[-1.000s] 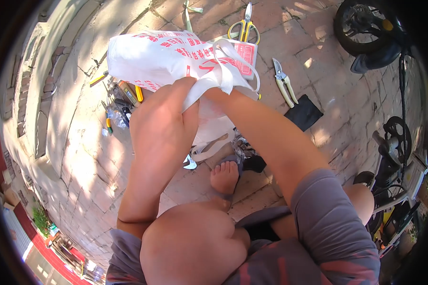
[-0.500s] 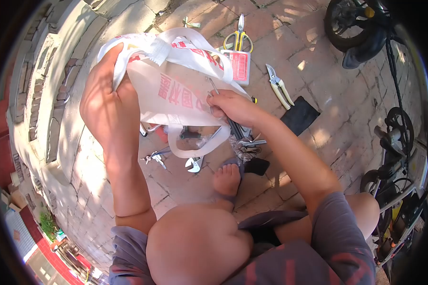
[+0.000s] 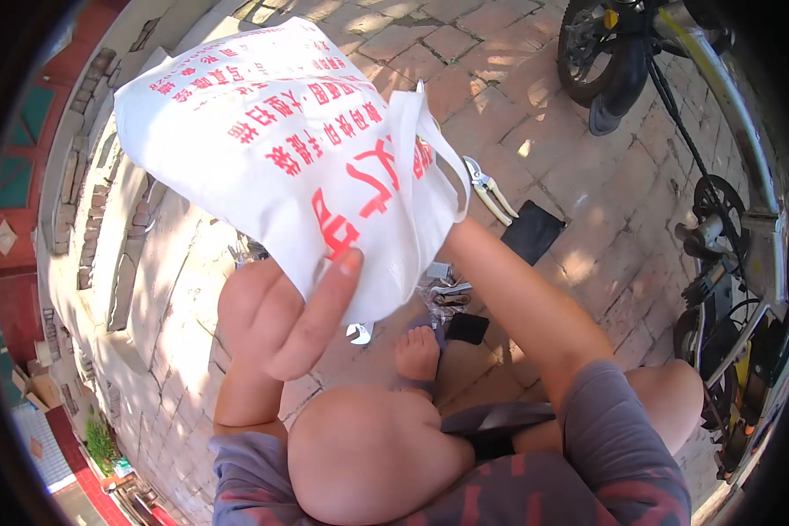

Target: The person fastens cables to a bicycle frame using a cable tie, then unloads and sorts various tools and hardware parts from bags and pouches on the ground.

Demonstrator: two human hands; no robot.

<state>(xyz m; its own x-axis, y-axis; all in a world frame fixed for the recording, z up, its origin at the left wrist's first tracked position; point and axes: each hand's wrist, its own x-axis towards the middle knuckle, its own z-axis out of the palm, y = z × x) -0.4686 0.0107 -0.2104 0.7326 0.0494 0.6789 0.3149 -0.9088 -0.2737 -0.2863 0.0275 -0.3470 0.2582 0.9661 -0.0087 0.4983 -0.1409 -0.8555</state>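
A white cloth tote bag [image 3: 263,114] with red Chinese lettering is raised and tilted in front of me, its printed side facing up. My left hand [image 3: 294,320] pinches the bag's near left edge between thumb and fingers. From the right, my right forearm [image 3: 522,285] runs up behind the bag. The bag and its strap hide my right hand, so its fingers do not show. Below the bag, the head of an adjustable wrench [image 3: 359,333] shows on the bricks. Beyond my right wrist lie pruning shears [image 3: 493,191] with cream handles.
A flat black piece [image 3: 533,232] lies near the shears. Small items in clear plastic [image 3: 447,298] and a smaller black piece [image 3: 467,328] lie by my bare foot [image 3: 418,353]. A wheeled vehicle [image 3: 587,61] stands at far right; stone steps [image 3: 105,237] rise at left.
The bag has been lifted and turned, its printed side now up. My left hand has come out of the bag to its near edge. My right hand has become hidden behind it.
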